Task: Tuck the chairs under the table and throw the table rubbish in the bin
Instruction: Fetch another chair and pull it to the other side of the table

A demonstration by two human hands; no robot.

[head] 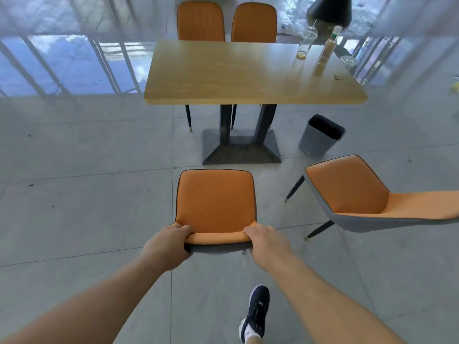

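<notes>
The near chair sits right in front of you, seat pointing straight at the tabletop but well short of it, nothing tucked yet. Your left hand and right hand are both clamped on the top edge of its backrest, one grip per corner, so it looks like a straight push forward toward the pedestal. The second chair is off to your right, turned sideways, near the bin. Cups and a bottle wait on the far right end. Grey tiled floor, glass railing beyond.
</notes>
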